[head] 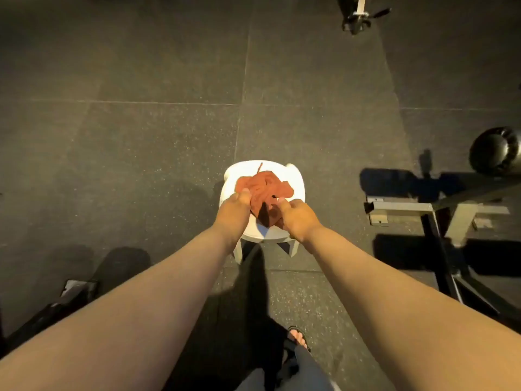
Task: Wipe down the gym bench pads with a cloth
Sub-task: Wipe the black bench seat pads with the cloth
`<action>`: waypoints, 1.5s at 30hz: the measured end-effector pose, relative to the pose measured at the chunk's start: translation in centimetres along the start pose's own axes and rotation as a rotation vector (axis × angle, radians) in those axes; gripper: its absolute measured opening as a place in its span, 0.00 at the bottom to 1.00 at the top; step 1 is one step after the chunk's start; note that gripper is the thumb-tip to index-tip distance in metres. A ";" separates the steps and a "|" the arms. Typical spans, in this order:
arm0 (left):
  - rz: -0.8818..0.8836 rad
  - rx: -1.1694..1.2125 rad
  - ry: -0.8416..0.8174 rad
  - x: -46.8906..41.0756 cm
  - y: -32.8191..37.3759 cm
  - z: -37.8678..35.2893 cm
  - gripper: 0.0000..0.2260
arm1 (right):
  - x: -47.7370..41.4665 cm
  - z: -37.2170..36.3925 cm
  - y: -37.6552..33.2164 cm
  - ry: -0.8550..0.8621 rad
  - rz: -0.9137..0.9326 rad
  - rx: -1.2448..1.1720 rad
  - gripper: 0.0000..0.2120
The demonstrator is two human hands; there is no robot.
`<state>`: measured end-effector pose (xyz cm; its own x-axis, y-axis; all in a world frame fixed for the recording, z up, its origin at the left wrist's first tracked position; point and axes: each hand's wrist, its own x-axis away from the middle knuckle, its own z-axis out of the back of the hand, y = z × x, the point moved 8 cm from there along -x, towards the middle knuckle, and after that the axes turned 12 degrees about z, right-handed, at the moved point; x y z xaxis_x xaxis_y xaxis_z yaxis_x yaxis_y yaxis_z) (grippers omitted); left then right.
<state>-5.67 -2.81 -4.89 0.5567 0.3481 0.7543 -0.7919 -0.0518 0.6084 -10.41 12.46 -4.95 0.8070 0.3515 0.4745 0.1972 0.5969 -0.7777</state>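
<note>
A crumpled orange-red cloth (263, 190) lies on top of a small white plastic stool (296, 180) in the middle of the floor. My left hand (232, 213) grips the cloth's left edge with curled fingers. My right hand (297, 218) pinches the cloth's near right side. Both arms reach straight forward over the stool. No bench pad shows plainly; only a metal bench frame (403, 211) stands to the right.
Dark speckled rubber floor tiles (141, 136) spread all around. A round black weight (496, 153) sits at the far right. Part of a machine (358, 15) shows at the top. Dark equipment (73, 294) stands at lower left. My sandalled foot (297, 338) is below.
</note>
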 end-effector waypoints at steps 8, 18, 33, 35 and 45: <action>-0.073 -0.190 0.076 -12.1 -5.8 -2.8 0.27 | -7.1 -4.6 6.0 -0.011 0.088 -0.174 0.19; -0.105 -0.124 -0.037 -6.0 -3.4 -6.0 0.09 | -5.8 -6.0 6.2 -0.052 -0.024 -0.619 0.23; -0.389 -0.543 -0.119 17.8 11.0 -5.3 0.30 | 15.6 13.2 -10.1 0.135 0.320 -0.460 0.10; -0.514 -0.658 -0.114 22.0 13.2 -5.5 0.16 | 19.7 16.5 -11.9 0.126 0.366 -0.386 0.09; -0.582 -0.538 -0.519 39.7 18.4 -12.5 0.08 | 40.5 31.7 -9.0 0.381 0.314 0.325 0.05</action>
<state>-1.26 21.76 33.16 0.8401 -0.2835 0.4624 -0.2916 0.4827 0.8258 2.89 44.16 34.39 0.9540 0.2994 0.0135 -0.2157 0.7173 -0.6625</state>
